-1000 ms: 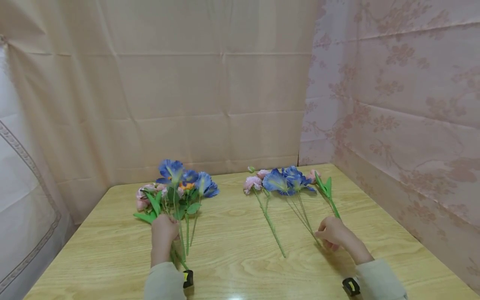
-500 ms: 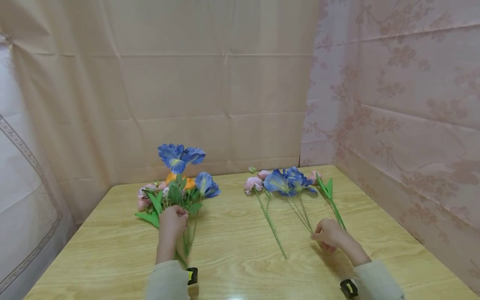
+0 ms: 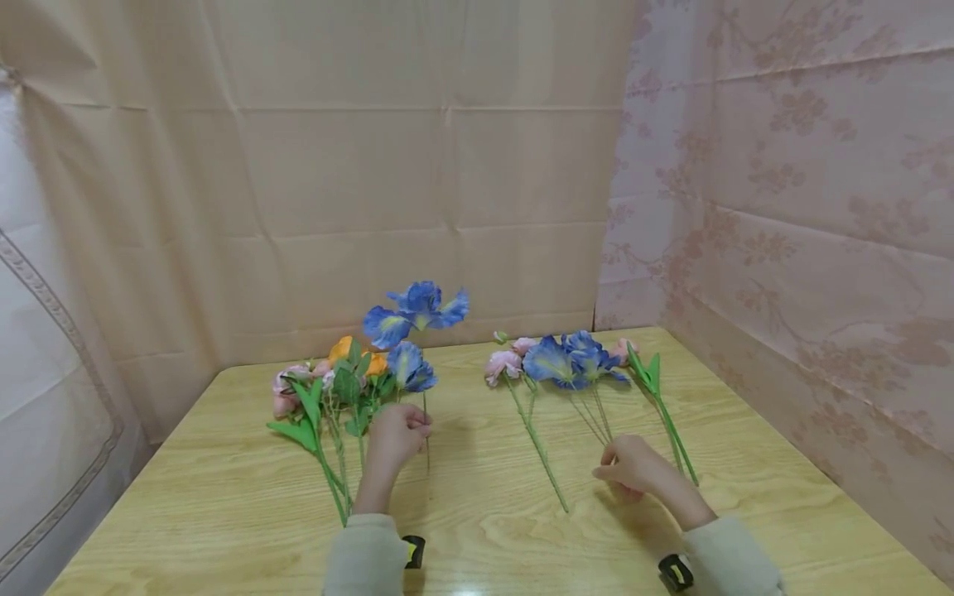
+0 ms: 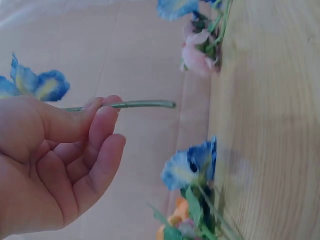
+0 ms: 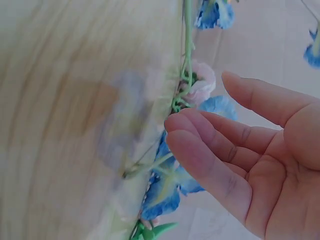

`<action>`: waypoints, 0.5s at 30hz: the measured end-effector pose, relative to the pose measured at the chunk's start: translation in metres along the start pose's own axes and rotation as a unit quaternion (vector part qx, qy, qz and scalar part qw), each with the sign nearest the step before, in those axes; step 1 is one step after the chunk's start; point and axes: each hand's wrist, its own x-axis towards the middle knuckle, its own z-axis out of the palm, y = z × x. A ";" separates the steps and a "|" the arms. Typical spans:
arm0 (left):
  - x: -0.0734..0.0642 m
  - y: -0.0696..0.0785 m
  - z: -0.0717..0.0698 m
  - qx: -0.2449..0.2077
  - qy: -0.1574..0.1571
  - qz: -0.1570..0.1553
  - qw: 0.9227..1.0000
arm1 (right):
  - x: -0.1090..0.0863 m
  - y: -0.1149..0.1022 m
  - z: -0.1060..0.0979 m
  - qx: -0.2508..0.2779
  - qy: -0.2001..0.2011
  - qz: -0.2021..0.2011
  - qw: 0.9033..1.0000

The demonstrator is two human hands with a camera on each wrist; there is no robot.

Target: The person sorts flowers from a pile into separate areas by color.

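My left hand (image 3: 395, 436) pinches the thin green stem (image 4: 147, 104) of an artificial blue iris (image 3: 420, 311) between thumb and forefinger. The bloom stands upright above the hand, and the stem's cut end sticks out past the fingertips in the left wrist view. Over the right side of the table, my right hand (image 3: 635, 465) hovers with its fingers loosely bent. Nothing lies between its thumb and fingers (image 5: 200, 155). Just beyond it lie more blue irises (image 3: 574, 361), their lower stems partly hidden behind that hand.
At the left lies a group of flowers: a pink bloom (image 3: 286, 401), orange blooms (image 3: 342, 348), green tulip leaves (image 3: 301, 432) and another blue iris (image 3: 408, 368). On the right are a pink flower (image 3: 503, 365) and a green-leaved tulip (image 3: 650, 377). A beige curtain (image 3: 335, 182) hangs behind the table (image 3: 477, 497).
My left hand has raised the blue iris out of the left group and carried it rightward. My right hand has shifted slightly left.
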 end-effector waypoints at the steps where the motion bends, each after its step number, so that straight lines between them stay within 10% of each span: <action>1: 0.000 0.001 0.003 -0.003 -0.005 0.002 1.000 | 0.000 -0.001 0.001 -0.002 0.000 -0.009 1.000; 15: -0.005 0.022 0.040 -0.038 -0.083 0.077 0.993 | 0.013 -0.039 0.019 0.013 -0.007 -0.110 0.994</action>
